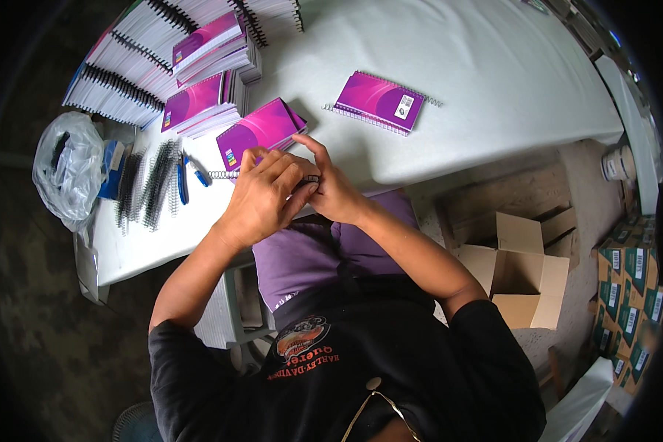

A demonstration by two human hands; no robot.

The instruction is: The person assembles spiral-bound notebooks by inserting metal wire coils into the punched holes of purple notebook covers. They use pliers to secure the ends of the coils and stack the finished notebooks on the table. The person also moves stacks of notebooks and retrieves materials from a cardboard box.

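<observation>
A purple notebook (256, 132) lies at the table's near edge, a spiral wire coil (222, 174) running along its near side and sticking out past its left end. My left hand (261, 193) is closed over this near side, fingers bent round the coil. Against it, my right hand (334, 193) pinches near the coil's dark right end (312, 178), its forefinger stretched toward the cover. My fingers hide most of the coil. Farther right lies another purple notebook (372, 99), with coil ends protruding from its sides.
Stacked purple notebooks (199, 99) stand at the left, before rows of thick spiral-bound books (121, 77). Loose black coils (158, 184), blue pen-like tools (183, 183), a blue box (111, 169) and a clear plastic bag (70, 173) sit nearby. An open cardboard box (549, 280) is on the floor.
</observation>
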